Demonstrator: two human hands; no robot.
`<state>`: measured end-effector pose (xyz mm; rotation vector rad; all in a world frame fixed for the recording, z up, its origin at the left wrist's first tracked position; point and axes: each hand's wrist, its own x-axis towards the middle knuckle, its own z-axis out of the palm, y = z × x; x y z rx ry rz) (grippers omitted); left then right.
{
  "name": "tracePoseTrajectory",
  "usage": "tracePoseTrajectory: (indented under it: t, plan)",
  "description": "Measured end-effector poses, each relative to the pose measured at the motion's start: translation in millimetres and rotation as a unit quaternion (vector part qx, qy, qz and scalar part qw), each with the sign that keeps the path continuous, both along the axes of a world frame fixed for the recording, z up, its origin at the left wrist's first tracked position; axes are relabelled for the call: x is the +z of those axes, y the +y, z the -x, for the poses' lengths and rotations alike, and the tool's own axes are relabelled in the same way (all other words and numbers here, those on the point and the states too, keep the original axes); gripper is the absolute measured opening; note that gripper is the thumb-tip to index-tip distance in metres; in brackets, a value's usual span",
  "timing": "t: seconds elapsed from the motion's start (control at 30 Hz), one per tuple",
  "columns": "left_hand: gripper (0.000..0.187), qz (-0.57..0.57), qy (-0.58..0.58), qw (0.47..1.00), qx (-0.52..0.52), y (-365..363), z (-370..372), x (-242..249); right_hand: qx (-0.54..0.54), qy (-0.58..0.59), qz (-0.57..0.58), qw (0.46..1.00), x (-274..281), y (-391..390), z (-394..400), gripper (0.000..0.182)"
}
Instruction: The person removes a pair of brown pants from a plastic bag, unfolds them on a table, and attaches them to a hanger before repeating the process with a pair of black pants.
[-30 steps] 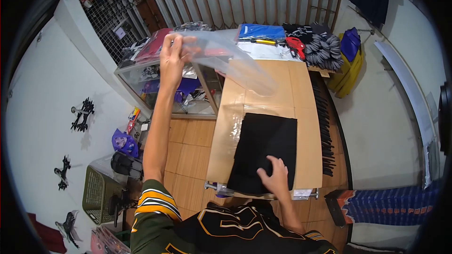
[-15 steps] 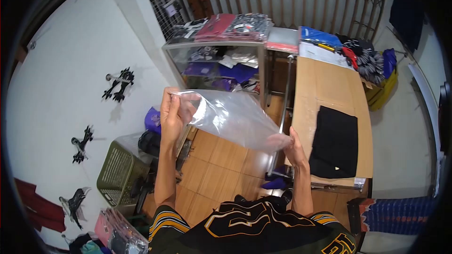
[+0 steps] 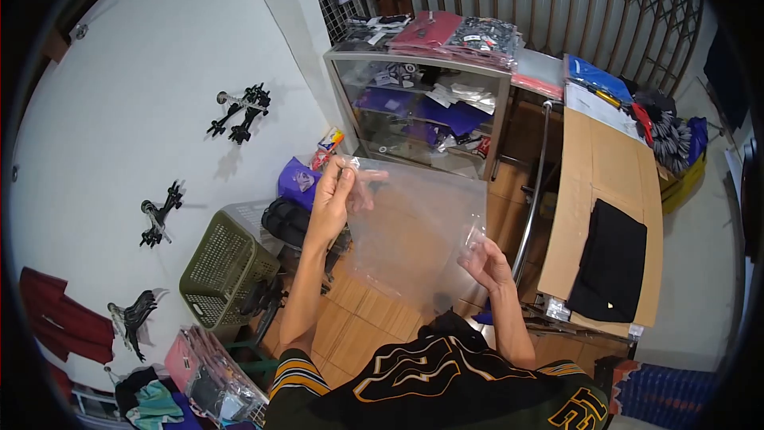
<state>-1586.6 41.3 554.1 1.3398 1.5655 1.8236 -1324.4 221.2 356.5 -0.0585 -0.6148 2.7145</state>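
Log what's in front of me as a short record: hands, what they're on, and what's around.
Left hand: pinching the upper-left corner of a clear plastic bag
Right hand: at the bag's right edge; exact grip unclear
Bag: spread between the hands, above the tiled floor
Right side: folded black cloth on cardboard
Left side: green basket
Beyond: glass-fronted cabinet
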Motion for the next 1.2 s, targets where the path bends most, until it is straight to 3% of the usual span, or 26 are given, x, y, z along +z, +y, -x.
tracePoseTrajectory:
  t: [0.1,0.2,0.27,0.4,0.47,0.8,1.2]
  plan:
    - [0.020,0.025,-0.023,0.999,-0.015,10.1,16.1,-7.0,-0.010,-0.014,-0.011,1.000,-2.7,12.5,21.7,0.052]
    - [0.018,0.032,-0.016,0.999,0.013,33.5,36.8,-16.9,-0.141,-0.112,-0.075,0.981,-13.2,36.8,40.0,0.036]
    - [0.017,0.038,0.001,0.998,0.052,58.9,52.8,-25.4,-0.173,-0.128,-0.114,0.970,-5.9,62.6,46.5,0.027]
    - [0.020,0.063,0.037,0.997,0.039,135.7,76.6,-30.0,-0.253,-0.151,-0.130,0.947,56.2,125.7,51.8,0.018]
    - [0.020,0.069,0.057,0.996,0.017,169.4,76.6,-25.0,-0.311,-0.147,-0.165,0.924,38.6,165.2,51.9,0.021]
    - [0.020,0.044,0.039,0.993,-0.102,324.3,83.6,-39.6,-0.479,-0.235,-0.227,0.815,83.2,283.1,29.5,0.018]
    - [0.018,-0.027,0.015,0.980,-0.198,527.7,116.0,-60.1,-0.603,-0.298,-0.285,0.683,112.0,414.2,33.6,0.022]
